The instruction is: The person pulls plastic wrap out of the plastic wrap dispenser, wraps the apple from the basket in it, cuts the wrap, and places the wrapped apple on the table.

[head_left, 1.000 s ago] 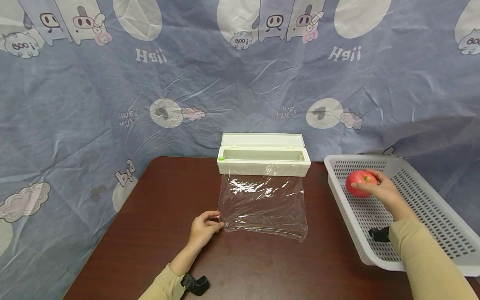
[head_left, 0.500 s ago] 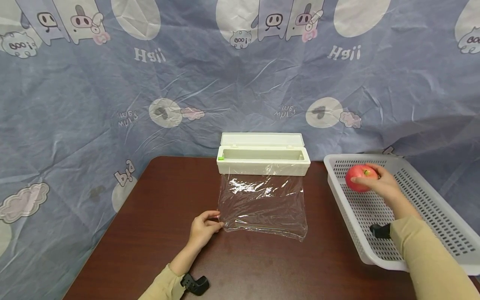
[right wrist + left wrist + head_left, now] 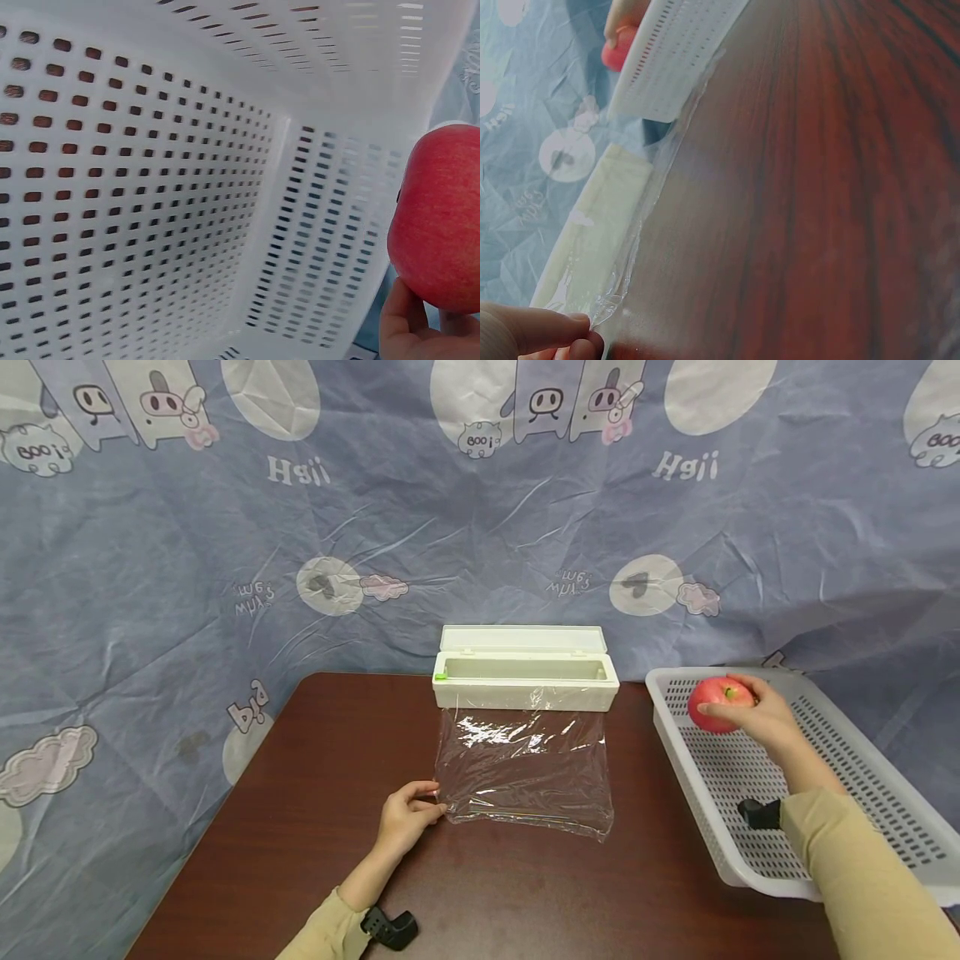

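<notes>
Holding an apple [image 3: 716,708] above the basket floor while plastic film [image 3: 525,768] lay drawn across the table

A patterned cloth [image 3: 420,527] hung behind everything, probably to give a plain background. In front stood the table [image 3: 337,735], with the basket [image 3: 780,887] along its right side, seemingly to keep the fruit within reach yet off the film. The box [image 3: 525,697] sat at the back edge with its lid [image 3: 522,638] tipped up; whether a roll lay inside could not be told. From its front the film ran towards the person, presumably so that a flat stretch was ready for use.

The left hand [image 3: 405,817] had its grip pinching the film's near left corner between thumb and fingers, likely to stop the sheet curling or sliding back. The right hand [image 3: 768,718] had its grip curled round the apple, thumb on the near side, which should suit a smooth, round thing. The apple was at the basket's far left corner, partly above the rim.

Counted: one cloth, one table, one basket, one box with one lid, one sheet of film, two hands, one apple, and one green tab [image 3: 441,677] on the box.
</notes>
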A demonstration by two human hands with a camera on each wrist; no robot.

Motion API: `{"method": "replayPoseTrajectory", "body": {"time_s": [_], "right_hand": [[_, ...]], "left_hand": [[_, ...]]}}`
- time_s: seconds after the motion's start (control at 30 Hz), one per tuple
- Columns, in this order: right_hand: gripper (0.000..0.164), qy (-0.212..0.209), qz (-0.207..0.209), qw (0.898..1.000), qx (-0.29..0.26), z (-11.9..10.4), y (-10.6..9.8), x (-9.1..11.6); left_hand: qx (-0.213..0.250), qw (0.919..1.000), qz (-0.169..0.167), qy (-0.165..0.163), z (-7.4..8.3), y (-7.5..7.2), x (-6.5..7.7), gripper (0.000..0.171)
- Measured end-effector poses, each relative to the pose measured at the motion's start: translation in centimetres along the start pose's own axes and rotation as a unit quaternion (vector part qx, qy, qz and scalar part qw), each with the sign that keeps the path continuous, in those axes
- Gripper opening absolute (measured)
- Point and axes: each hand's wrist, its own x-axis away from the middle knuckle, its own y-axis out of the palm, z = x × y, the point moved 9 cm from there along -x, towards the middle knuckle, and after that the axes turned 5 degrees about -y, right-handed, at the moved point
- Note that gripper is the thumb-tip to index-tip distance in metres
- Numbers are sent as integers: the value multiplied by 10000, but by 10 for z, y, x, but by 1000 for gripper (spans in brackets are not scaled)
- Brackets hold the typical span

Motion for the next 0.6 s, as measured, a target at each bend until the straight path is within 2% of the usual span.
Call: {"method": "replayPoseTrajectory", "body": {"time_s": [0.2,0.6], "right_hand": [[87,-214,67,9997,-23,-20,-3,2],[84,-558,37,9984,-80,-60,-2,7]], "left_hand": [[-28,9999,-11,118,1,0,0,35],[16,10000,35,46,0,-1,0,34]]}}
